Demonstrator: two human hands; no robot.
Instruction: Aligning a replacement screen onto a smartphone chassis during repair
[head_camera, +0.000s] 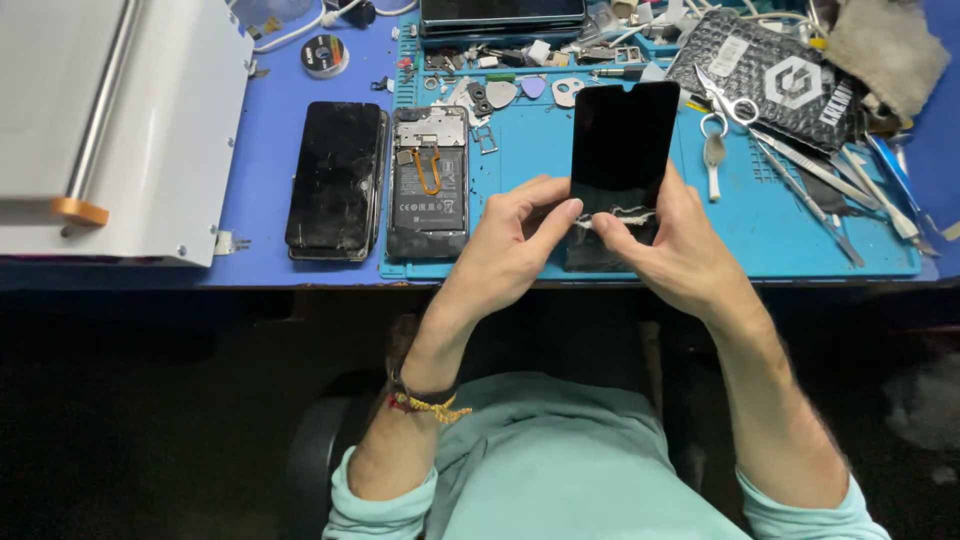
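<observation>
At the upper left of the frame a white flat-bed machine (120, 120) with an orange-tipped bar sits on the blue bench (265, 180), pushed aside so the centre stays free. Just right of it a small roll of tape (324, 55) lies near the top edge, and below that a dark phone screen (335, 180) rests face up beside an opened phone body (430, 185), its battery and an orange flex loop showing, laid flat where its insides can be reached. In the middle, above the near edge of the teal work mat (780, 230), the left hand (510, 235) pinches the lower left side of a black display panel (622, 150), thumb and forefinger closed on it. The right hand (675, 245) grips the lower right edge, fingers wrapped behind and thumb in front, near a pale ragged strip that looks like adhesive or film across the panel's lower part. The panel stands tilted upright, probably so that strip faces the person. At the upper right, scissors (725, 105), tweezers (800, 165) and a black bubble pouch (775, 75) lie within easy reach.
</observation>
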